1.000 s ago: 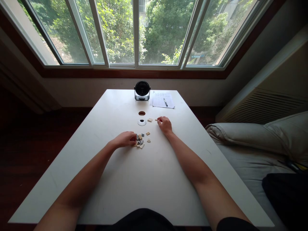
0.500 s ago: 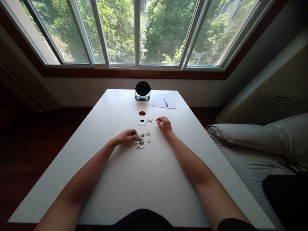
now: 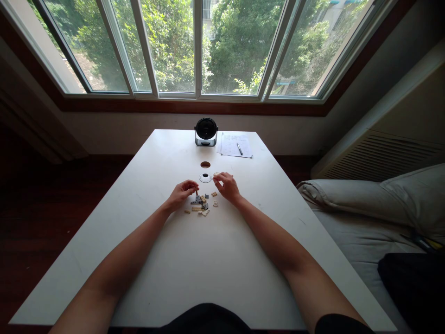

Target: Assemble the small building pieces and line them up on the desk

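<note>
A small tan piece (image 3: 196, 191) is pinched by the thumb and fingertips of the left hand (image 3: 184, 190), the grip being nearly closed. It is held roughly upright by its upper end, perhaps so that the lower end is left free, and is poised at the far left side of a loose pile of grey and tan pieces (image 3: 200, 200). The right hand (image 3: 227, 185) is held low with bent, partly spread fingers, just beside a pale piece (image 3: 217, 174); whether that piece is gripped or only touched cannot be told.

The pile is set between the two arms, probably so that it can be reached from either side. A tan plate (image 3: 214, 194) and a white piece (image 3: 215, 203) are laid apart to its right, which lets each be seen singly.

The pieces are laid directly on the desk (image 3: 194, 260) rather than in a container. Farther off, a round hole (image 3: 205, 164) and a white ring (image 3: 205, 181) are seen; what is inside them cannot be made out. At the far edge, a black fan-like device (image 3: 206, 129) is stood, and a pen (image 3: 239, 149) is laid on papers (image 3: 231, 144), perhaps as a weight.
</note>
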`<act>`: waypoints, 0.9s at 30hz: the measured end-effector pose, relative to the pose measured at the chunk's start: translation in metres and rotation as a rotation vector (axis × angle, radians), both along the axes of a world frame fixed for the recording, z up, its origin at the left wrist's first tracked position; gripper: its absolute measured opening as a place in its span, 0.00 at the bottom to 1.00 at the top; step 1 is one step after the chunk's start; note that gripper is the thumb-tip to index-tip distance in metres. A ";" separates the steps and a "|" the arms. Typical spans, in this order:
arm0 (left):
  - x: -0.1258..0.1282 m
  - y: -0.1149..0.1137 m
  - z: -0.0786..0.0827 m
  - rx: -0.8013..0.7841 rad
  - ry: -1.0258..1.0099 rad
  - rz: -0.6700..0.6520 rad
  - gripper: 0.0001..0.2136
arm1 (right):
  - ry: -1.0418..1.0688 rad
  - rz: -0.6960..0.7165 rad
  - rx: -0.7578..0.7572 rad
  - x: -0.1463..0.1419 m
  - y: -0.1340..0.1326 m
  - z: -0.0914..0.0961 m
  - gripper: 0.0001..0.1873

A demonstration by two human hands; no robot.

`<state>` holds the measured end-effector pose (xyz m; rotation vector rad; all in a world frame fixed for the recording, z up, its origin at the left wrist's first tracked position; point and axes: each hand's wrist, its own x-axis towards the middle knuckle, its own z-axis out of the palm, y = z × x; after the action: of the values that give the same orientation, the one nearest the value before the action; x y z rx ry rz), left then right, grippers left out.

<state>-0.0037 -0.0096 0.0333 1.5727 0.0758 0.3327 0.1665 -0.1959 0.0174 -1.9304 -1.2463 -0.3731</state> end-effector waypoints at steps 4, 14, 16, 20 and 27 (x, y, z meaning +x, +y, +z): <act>0.001 -0.003 -0.002 -0.065 -0.054 0.070 0.12 | 0.061 0.122 0.011 -0.019 0.005 0.008 0.06; -0.001 -0.010 0.000 -0.089 -0.083 0.078 0.10 | 0.313 0.341 -0.035 -0.035 0.012 0.011 0.15; -0.001 -0.010 0.001 -0.080 -0.088 0.069 0.10 | 0.346 0.350 -0.039 -0.034 0.012 0.010 0.16; -0.002 -0.012 0.000 -0.096 -0.083 0.060 0.10 | 0.369 0.375 -0.053 -0.034 0.013 0.009 0.16; -0.003 -0.014 0.001 -0.033 -0.054 0.051 0.12 | 0.399 0.357 -0.053 -0.033 0.012 0.005 0.13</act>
<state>-0.0068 -0.0238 0.0344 1.5303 0.0791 0.4118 0.1334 -0.1836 0.0227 -1.6719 -1.3008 0.2215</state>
